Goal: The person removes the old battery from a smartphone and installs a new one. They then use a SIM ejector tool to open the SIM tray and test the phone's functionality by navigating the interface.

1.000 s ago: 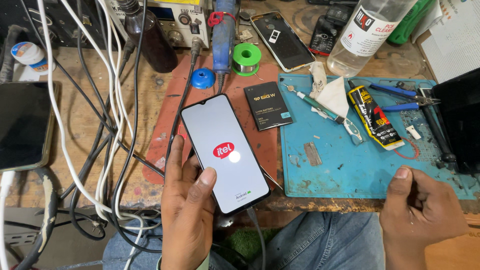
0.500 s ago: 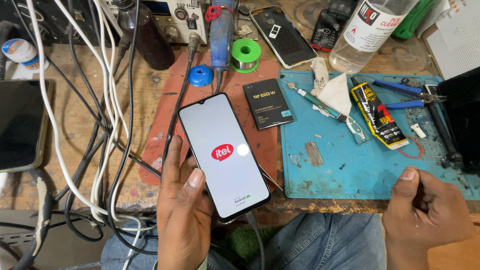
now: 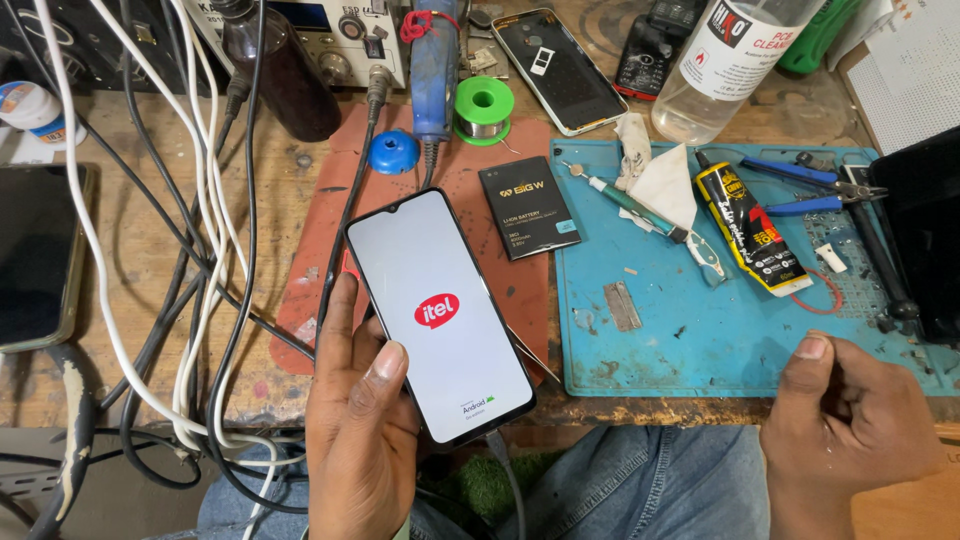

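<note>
In the lower middle of the frame the left hand [image 3: 362, 440] grasps a smartphone [image 3: 438, 315] from below, fingers wrapped behind it and the thumb lying on the left side of the glass; the screen is lit white with a red oval logo, and a cable [image 3: 508, 480] runs from its bottom edge down toward the lap. At the lower right the right hand [image 3: 850, 425] rests loosely curled at the edge of the blue work mat [image 3: 690, 340]; it holds nothing that I can see. Above the phone, on a reddish pad [image 3: 310, 260], lies a black battery [image 3: 527, 207], with a green solder spool [image 3: 483, 103] and a blue cap [image 3: 393, 152] further up. On the mat are a pen-like tool [image 3: 640, 205], a yellow and black glue tube [image 3: 750, 230], blue-handled pliers [image 3: 810, 190] and a small metal strip [image 3: 621, 305]. A tangle of white and black wires [image 3: 200, 250] fills the left side. To hold the phone well here, I judge it best to keep the thumb off the lit screen, keep the phone steady and level, and leave slack in the plugged cable so the port is not strained
</note>
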Demonstrator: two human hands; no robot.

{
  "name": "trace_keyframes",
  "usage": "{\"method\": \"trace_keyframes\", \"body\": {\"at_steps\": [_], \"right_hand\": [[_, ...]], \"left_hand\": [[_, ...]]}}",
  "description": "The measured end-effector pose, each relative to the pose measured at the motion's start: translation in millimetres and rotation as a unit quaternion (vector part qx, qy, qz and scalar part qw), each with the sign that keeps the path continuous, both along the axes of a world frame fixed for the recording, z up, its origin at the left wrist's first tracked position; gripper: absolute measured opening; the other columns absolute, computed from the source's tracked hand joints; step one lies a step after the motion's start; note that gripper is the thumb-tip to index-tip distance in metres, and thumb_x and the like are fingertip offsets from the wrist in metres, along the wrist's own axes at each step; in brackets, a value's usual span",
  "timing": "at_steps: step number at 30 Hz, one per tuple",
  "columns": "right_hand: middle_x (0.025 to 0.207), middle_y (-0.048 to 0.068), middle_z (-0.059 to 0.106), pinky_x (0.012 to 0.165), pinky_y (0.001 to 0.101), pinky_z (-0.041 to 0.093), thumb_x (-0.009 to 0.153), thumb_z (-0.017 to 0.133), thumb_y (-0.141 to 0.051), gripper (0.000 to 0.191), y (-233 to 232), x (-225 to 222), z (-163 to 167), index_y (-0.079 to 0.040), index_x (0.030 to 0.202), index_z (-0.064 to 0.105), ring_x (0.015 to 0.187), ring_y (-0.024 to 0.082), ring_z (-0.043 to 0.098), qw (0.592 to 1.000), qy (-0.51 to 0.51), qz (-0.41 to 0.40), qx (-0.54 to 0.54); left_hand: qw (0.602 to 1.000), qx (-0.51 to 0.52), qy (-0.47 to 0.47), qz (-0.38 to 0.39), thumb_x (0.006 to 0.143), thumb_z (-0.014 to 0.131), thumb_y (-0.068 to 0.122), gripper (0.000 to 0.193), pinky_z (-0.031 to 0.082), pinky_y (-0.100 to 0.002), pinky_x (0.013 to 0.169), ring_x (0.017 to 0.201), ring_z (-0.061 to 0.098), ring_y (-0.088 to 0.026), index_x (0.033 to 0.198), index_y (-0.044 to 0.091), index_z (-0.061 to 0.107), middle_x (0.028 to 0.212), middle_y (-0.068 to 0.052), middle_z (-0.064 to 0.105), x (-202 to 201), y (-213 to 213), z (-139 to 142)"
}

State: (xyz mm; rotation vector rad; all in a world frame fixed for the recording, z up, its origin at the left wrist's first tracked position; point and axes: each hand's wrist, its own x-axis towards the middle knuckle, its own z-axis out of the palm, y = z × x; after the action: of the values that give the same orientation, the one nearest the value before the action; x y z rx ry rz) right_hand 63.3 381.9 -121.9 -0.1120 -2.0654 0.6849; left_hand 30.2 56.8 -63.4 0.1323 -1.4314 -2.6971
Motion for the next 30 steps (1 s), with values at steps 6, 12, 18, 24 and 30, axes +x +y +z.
{"method": "trace_keyframes", "body": {"at_steps": [6, 12, 18, 24, 30], "right_hand": [[0.065, 0.008, 0.059, 0.051, 0.0190, 0.037, 0.112, 0.069, -0.010, 0.026, -0.4, 0.2, 1.8, 0.013, 0.100, 0.066, 0.054, 0.007, 0.054, 1.000, -0.019, -0.011, -0.014], [0.065, 0.008, 0.058, 0.051, 0.0189, 0.036, 0.113, 0.069, -0.011, 0.028, 0.0, 0.1, 1.5, 0.013, 0.099, 0.066, 0.055, 0.007, 0.053, 1.000, -0.017, -0.009, -0.017], [0.066, 0.009, 0.059, 0.052, 0.0198, 0.036, 0.112, 0.070, -0.010, 0.027, 1.8, -0.9, -0.6, 0.013, 0.098, 0.066, 0.055, 0.008, 0.053, 1.000, 0.003, -0.007, 0.010], [0.067, 0.007, 0.059, 0.053, 0.0189, 0.037, 0.114, 0.070, -0.012, 0.028, 4.1, -0.5, -4.2, 0.012, 0.100, 0.065, 0.056, 0.007, 0.054, 1.000, 0.010, 0.004, -0.004], [0.066, 0.007, 0.058, 0.053, 0.0192, 0.037, 0.112, 0.069, -0.010, 0.027, 5.3, -0.5, -6.6, 0.012, 0.098, 0.065, 0.056, 0.007, 0.053, 1.000, 0.008, 0.000, 0.002]], "left_hand": [[0.998, -0.005, 0.055, -0.012, 0.102, 0.055, 0.016, 0.082, 0.045, -0.047, 0.111, 0.141, 0.049, -0.036, 0.163, -0.003, 0.005, 0.157, -0.031, 0.037, -0.4, -0.7, -3.9], [1.000, -0.023, -0.015, 0.010, 0.094, 0.053, 0.016, 0.083, 0.046, -0.044, 0.109, 0.139, 0.052, -0.034, 0.162, -0.001, 0.009, 0.156, -0.029, 0.041, -2.2, 1.8, 2.3], [1.000, -0.023, -0.012, 0.011, 0.094, 0.053, 0.016, 0.082, 0.046, -0.044, 0.109, 0.139, 0.051, -0.033, 0.161, -0.001, 0.009, 0.156, -0.027, 0.041, -1.2, 2.6, 5.3], [1.000, -0.023, -0.008, 0.010, 0.095, 0.052, 0.015, 0.080, 0.045, -0.043, 0.110, 0.141, 0.050, -0.031, 0.161, -0.002, 0.011, 0.156, -0.027, 0.041, -0.9, 1.8, 4.1], [1.000, -0.026, 0.007, -0.001, 0.093, 0.057, 0.014, 0.083, 0.043, -0.042, 0.111, 0.144, 0.047, -0.028, 0.161, -0.003, 0.014, 0.159, -0.022, 0.039, 0.3, 1.6, 5.4]]}}
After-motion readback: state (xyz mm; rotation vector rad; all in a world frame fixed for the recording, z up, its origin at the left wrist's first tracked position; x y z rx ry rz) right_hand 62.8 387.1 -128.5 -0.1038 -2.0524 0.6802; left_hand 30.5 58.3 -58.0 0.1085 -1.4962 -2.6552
